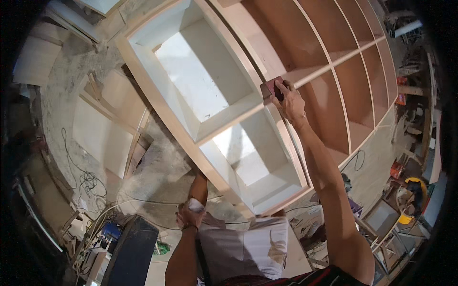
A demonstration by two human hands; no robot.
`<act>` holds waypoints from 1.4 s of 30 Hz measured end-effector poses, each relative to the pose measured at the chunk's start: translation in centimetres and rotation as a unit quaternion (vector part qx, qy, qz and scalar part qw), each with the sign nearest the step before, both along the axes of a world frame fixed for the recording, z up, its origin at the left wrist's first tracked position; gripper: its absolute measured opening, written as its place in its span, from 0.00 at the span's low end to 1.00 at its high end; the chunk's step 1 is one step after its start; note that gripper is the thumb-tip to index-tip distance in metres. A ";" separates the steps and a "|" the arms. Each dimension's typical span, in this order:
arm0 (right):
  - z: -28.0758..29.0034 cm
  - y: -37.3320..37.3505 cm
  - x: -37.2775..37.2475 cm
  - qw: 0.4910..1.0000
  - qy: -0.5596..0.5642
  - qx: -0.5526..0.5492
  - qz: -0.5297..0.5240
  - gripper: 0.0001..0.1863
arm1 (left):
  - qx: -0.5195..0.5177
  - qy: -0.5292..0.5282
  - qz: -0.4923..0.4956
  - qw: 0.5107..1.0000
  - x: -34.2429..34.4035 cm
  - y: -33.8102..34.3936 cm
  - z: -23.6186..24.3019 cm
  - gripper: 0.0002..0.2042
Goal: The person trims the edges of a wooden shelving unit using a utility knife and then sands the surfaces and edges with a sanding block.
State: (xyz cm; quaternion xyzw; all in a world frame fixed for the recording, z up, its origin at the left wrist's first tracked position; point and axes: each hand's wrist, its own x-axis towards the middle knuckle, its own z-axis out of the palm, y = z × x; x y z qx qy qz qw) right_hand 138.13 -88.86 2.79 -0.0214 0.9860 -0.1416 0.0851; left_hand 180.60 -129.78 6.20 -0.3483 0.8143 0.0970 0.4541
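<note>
My right hand [290,101] presses a folded piece of reddish-brown sandpaper [272,89] onto the wooden cabinet frame [238,117], where a crosspiece meets the long side rail. Its fingers are bent over the paper. The frame has pale wood edges and white-lined compartments. Lower left, near my lap, my left hand [188,218] is closed around a small white thing [195,205] whose kind I cannot make out. A bare limb shows beyond that hand, partly under the cabinet. Against the frame's right side, separated by a dark gap, lies a brown-lined shelf unit [329,59].
Plywood panels [102,136] lie on the dusty floor at left. Cables [90,183] coil below them and run across towards me. A dark box-like piece [129,252] stands at lower left. Tools and scraps crowd the right, including a yellow-rimmed object [406,219] and a framed panel [381,217].
</note>
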 end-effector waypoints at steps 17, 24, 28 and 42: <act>1.3 -21.8 -37.1 0.993 0.057 0.053 0.085 0.25 | 0.066 -0.105 0.018 0.992 -13.7 -3.2 2.7 0.37; 1.1 -20.9 -44.4 0.993 0.048 0.052 0.092 0.30 | 0.090 -0.118 -0.076 0.986 -15.0 -2.4 2.4 0.36; -0.7 -20.5 -41.4 0.992 0.039 0.093 0.070 0.34 | 0.071 -0.085 -0.074 0.991 -11.0 -1.7 -0.6 0.31; 3.0 -28.2 11.8 0.971 -0.147 -0.121 0.144 0.45 | 0.064 -0.051 0.089 0.993 -10.1 2.3 1.5 0.25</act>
